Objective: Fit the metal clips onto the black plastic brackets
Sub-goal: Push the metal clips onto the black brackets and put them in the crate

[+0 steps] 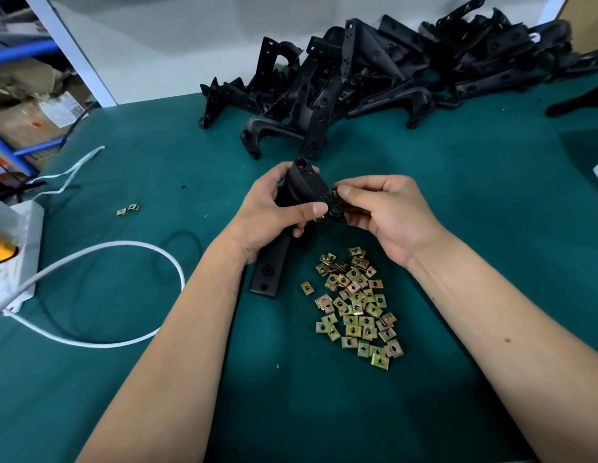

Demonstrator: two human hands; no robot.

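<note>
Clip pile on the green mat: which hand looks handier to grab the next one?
Probably the right hand. It sits directly above the clip pile and pinches only a small clip, while the left hand is wrapped round the black bracket, steadying it.

Black bracket (307,185), brassy clips (356,307), teal mat (474,182)
</note>
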